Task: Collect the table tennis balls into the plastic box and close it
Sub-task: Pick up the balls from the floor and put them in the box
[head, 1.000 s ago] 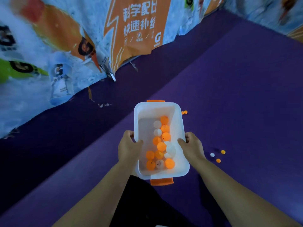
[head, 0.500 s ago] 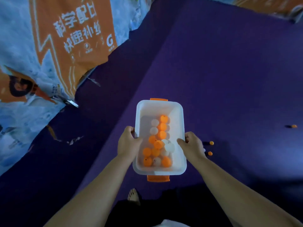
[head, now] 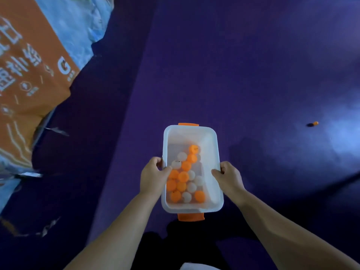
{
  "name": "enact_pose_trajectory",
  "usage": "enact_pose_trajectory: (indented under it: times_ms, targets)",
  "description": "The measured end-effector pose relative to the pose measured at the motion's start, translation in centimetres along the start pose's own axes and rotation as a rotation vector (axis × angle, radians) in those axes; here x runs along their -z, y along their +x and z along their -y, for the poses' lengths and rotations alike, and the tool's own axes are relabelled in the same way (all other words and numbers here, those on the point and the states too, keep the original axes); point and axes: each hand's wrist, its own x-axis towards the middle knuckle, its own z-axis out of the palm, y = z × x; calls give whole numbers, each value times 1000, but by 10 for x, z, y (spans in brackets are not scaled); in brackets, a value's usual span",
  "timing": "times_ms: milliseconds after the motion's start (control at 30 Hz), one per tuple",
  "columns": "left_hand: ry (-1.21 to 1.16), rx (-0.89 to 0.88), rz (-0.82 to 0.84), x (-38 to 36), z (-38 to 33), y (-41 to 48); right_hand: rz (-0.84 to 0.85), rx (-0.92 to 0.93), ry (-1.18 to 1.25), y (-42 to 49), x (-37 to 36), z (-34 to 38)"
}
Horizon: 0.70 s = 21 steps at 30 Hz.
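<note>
Banner [head: 29, 78] runs off the left edge, blurred; left hand's fingers [head: 158, 162] tuck behind the box [head: 214, 152] wall.

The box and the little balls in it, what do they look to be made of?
The box looks like translucent, frosted white plastic: the purple floor tints its walls faintly. Its orange end clips look like opaque plastic. The balls, orange and white, look like thin, smooth matte plastic, as table tennis balls usually are; the picture alone cannot confirm that.

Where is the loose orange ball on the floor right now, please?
In the head view, the orange ball lies alone on the purple floor, far right of the plastic box.
</note>
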Motion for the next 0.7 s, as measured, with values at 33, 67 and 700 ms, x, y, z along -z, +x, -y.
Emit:
enact_pose_trajectory:
  times_ms: [33, 67, 700]
  targets:
    - [23, -6, 5, -5, -6, 12, 4, -1, -24, 12, 5, 3]
    - [41, -7, 13, -9, -12, 23, 9, 0, -52, 24, 9, 5]
    - [231, -2, 483, -147, -21, 272, -200, -478, 267, 215, -58, -30]
